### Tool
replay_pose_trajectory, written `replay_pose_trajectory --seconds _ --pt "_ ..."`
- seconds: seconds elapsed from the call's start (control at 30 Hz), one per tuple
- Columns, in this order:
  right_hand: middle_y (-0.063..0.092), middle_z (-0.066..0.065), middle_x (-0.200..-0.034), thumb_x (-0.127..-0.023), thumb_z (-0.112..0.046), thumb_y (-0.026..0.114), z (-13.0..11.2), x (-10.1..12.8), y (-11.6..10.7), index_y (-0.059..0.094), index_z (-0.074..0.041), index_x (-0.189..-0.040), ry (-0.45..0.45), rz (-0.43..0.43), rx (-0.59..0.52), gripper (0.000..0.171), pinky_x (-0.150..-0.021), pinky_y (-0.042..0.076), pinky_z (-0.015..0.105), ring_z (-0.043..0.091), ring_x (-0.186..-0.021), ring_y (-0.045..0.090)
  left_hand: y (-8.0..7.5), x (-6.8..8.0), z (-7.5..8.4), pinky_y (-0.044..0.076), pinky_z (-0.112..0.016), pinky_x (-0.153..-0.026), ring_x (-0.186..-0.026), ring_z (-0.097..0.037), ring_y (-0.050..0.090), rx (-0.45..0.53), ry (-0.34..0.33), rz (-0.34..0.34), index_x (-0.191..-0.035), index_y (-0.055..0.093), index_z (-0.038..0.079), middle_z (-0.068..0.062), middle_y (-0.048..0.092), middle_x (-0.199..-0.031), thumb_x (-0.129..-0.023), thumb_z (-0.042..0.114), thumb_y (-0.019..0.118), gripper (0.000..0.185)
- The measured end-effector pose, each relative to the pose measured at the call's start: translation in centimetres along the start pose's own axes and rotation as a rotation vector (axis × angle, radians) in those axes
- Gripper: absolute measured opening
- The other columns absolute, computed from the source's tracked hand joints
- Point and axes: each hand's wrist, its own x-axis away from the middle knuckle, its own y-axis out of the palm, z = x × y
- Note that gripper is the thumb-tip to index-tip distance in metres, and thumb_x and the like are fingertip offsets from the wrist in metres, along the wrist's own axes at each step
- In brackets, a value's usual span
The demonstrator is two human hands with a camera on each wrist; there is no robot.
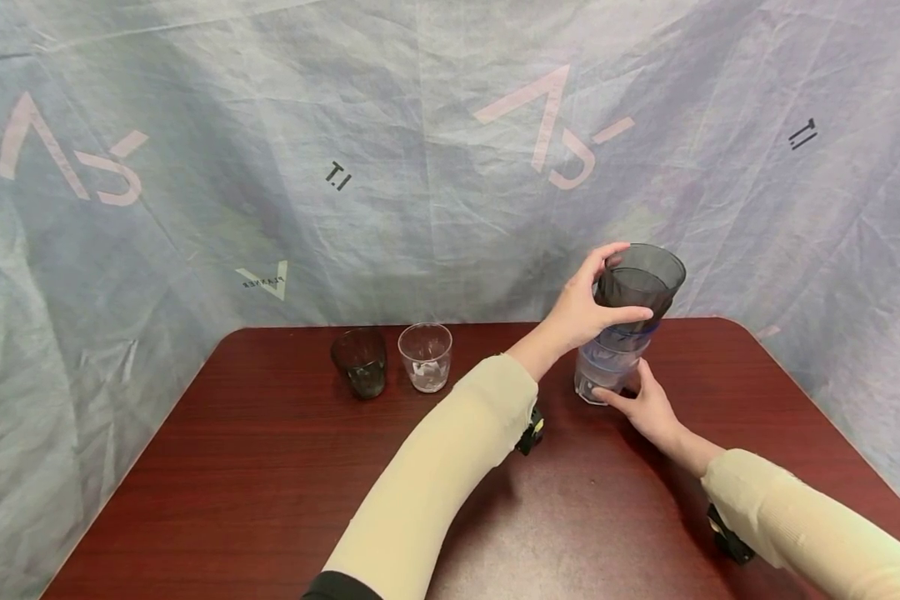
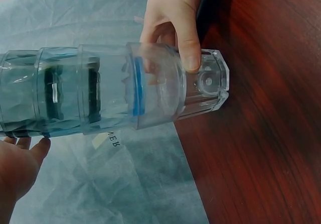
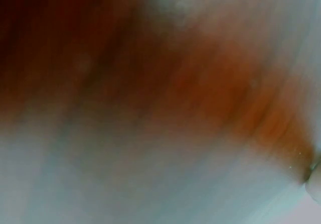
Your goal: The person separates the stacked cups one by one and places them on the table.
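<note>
On the dark red bench (image 1: 270, 467) before a grey-blue cloth backdrop (image 1: 195, 125), a stack of nested tumblers (image 1: 626, 329) stands at the far right, the left hand (image 1: 588, 308) gripping its smoky top cup, the right hand (image 1: 648, 404) pinching its clear base; the tumblers look light, stiff and slippery, best held at the base.

A dark red-brown wooden table (image 1: 217, 483) with rounded corners fills the lower half of the head view; its glossy top catches soft, even light; behind and to both sides hangs a crinkled pale blue-grey sheet (image 1: 420, 167), draped as a backdrop down to the table's far edge; faded pink marks (image 1: 547, 125) and small black lettering (image 1: 337, 177) show on the cloth; the right wrist view is a blur of red-brown and grey.
</note>
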Motion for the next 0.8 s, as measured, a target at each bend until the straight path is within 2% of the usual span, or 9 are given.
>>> replay_pose_trajectory --seconds 0.13,0.37,0.53,0.63,0.77,0.8 --pt "0.042 0.025 -0.141 -0.088 -0.008 0.073 0.04 0.02 0.0 0.023 -0.001 -0.147 -0.006 -0.002 0.004 0.078 -0.096 0.039 0.049 0.039 -0.124 0.047 0.03 -0.06 -0.01 0.032 -0.02 -0.103 -0.129 -0.004 0.039 -0.014 0.024 -0.014 -0.143 0.04 0.022 0.003 0.045 -0.141 -0.077 0.013 0.084 0.079" --pt "0.041 0.025 -0.142 -0.088 -0.007 0.073 0.29 -0.11 0.05 0.023 -0.001 -0.148 -0.008 -0.003 0.012 0.078 -0.095 0.04 0.045 0.039 -0.124 0.047 -0.04 0.07 0.08 0.034 -0.021 -0.102 -0.129 -0.002 0.037 -0.026 0.044 -0.001 -0.136 0.042 0.02 0.004 0.046 -0.139 -0.077 0.012 0.084 0.073" --pt "0.041 0.026 -0.141 -0.087 -0.006 0.073 0.36 -0.15 0.09 0.024 0.0 -0.147 -0.011 -0.001 0.006 0.077 -0.097 0.038 0.052 0.04 -0.124 0.047 -0.01 0.15 0.02 0.034 -0.02 -0.101 -0.128 -0.001 0.039 -0.031 0.052 0.011 -0.134 0.043 0.02 0.005 0.047 -0.137 -0.076 0.013 0.085 0.072" --pt "0.042 0.025 -0.141 -0.087 -0.006 0.073 0.36 -0.11 0.08 0.024 -0.001 -0.147 -0.015 0.0 0.003 0.078 -0.097 0.04 0.038 0.04 -0.124 0.047 0.04 0.17 -0.02 0.034 -0.02 -0.1 -0.129 -0.001 0.039 -0.033 0.056 0.019 -0.134 0.043 0.02 0.005 0.048 -0.137 -0.076 0.013 0.085 0.071" --pt "0.04 0.026 -0.142 -0.087 -0.005 0.073 0.41 -0.11 -0.01 0.023 -0.001 -0.148 -0.011 -0.004 -0.006 0.079 -0.099 0.04 0.041 0.043 -0.124 0.046 0.14 0.21 -0.03 0.034 -0.02 -0.102 -0.131 -0.001 0.037 -0.044 0.055 0.026 -0.133 0.043 0.021 0.006 0.047 -0.137 -0.076 0.014 0.085 0.071" --pt "0.039 0.027 -0.142 -0.088 -0.005 0.072 0.42 -0.12 -0.04 0.022 0.0 -0.148 -0.009 -0.006 -0.01 0.079 -0.099 0.039 0.046 0.043 -0.125 0.045 0.16 0.22 -0.02 0.034 -0.021 -0.102 -0.131 -0.001 0.036 -0.048 0.054 0.027 -0.133 0.043 0.021 0.006 0.047 -0.137 -0.076 0.015 0.085 0.071"
